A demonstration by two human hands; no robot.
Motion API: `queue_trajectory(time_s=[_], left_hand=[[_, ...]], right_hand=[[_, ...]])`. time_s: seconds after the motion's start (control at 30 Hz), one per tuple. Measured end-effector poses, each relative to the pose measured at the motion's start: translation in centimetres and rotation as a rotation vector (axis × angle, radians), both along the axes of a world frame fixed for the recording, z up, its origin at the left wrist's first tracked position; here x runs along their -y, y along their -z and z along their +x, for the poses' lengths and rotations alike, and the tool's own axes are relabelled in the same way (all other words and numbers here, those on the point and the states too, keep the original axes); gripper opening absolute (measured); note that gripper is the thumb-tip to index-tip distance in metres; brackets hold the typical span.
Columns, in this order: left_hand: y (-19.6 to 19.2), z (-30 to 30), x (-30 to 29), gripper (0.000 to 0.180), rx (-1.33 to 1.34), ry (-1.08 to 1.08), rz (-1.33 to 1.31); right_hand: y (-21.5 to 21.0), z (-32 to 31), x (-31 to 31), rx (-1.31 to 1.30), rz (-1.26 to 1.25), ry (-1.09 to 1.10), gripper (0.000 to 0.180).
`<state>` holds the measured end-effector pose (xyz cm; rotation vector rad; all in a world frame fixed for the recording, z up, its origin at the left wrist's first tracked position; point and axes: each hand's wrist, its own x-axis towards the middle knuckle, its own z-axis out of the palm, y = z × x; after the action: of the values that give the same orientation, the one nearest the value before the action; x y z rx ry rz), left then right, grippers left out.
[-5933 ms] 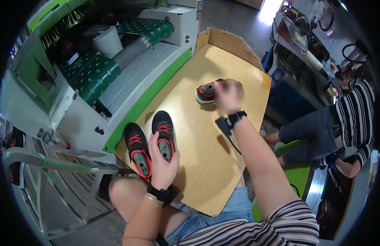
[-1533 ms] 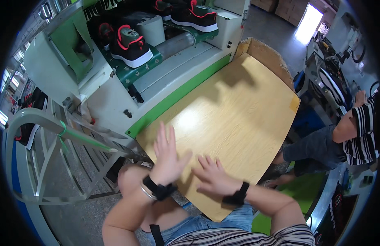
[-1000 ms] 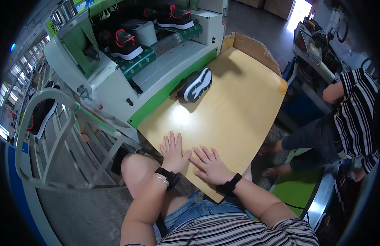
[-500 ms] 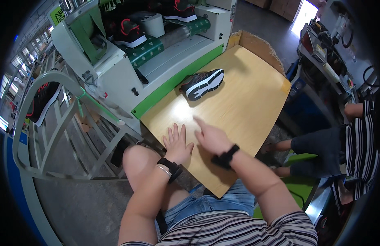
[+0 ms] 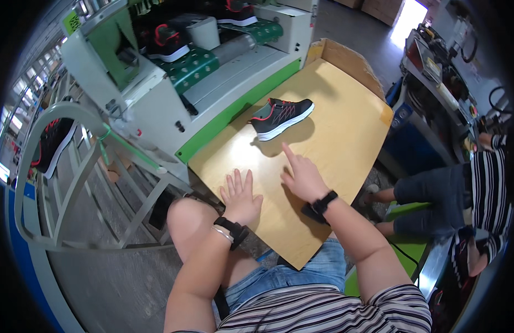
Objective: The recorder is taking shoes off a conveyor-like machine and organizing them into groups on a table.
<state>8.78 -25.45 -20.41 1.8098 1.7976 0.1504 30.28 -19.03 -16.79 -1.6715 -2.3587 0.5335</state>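
Note:
A black sneaker (image 5: pixel 282 117) with red trim and a white sole stands roughly upright over the wooden board (image 5: pixel 334 139), side toward me. A shadow lies below it; whether its sole touches the board I cannot tell. My right hand (image 5: pixel 305 178) is just nearer than the sneaker, apart from it. Its index finger stretches toward the sneaker, the thumb is spread, the other fingers look curled, and it holds nothing. My left hand (image 5: pixel 241 198) rests on the board's near left part with fingers spread flat, also without anything in it.
Beyond the board a white machine (image 5: pixel 157 100) carries more sneakers (image 5: pixel 167 43) on a green belt (image 5: pixel 193 69). A metal rack (image 5: pixel 62 183) with a sneaker stands at left. Cardboard (image 5: pixel 351 64) edges the board's far side. At right another person (image 5: pixel 434 188) stands near a workbench.
The sneaker has turned from lying on its side, sole toward me, to roughly upright. My right hand has moved right and a little forward. The left hand stays put.

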Motion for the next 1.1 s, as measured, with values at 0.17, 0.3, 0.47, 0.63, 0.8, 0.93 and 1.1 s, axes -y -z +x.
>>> queue_trajectory(time_s=[0.17, 0.3, 0.47, 0.63, 0.8, 0.93, 1.1], left_hand=[[-1.9, -0.5, -1.6, 0.112, 0.006, -0.037, -0.079], [-1.7, -1.4, -8.4, 0.122, 0.330, -0.129, 0.319], [-6.3, 3.6, -16.3, 0.115, 0.319, 0.193, 0.526], [0.1, 2.5, -19.8, 0.071, 0.831, 0.106, 0.134], [-0.6, 4.9, -15.9, 0.071, 0.496, 0.113, 0.452], [-1.1, 1.5, -12.8, 0.069, 0.426, 0.142, 0.529], [-1.5, -2.9, -8.4, 0.066, 0.415, 0.024, 0.479]], right_hand=[[2.3, 4.2, 8.7, 0.182, -0.113, -0.070, 0.077], [3.6, 4.4, 10.5, 0.090, -0.033, -0.037, 0.071], [2.3, 4.7, 9.4, 0.085, -0.084, -0.023, 0.070], [4.6, 3.5, 9.5, -0.074, 0.025, -0.014, 0.071], [5.4, 5.5, 10.7, -0.110, 0.034, 0.019, 0.072], [5.2, 4.9, 10.7, -0.096, 0.029, 0.022, 0.072], [4.8, 4.5, 10.4, -0.079, 0.003, 0.007, 0.071]])
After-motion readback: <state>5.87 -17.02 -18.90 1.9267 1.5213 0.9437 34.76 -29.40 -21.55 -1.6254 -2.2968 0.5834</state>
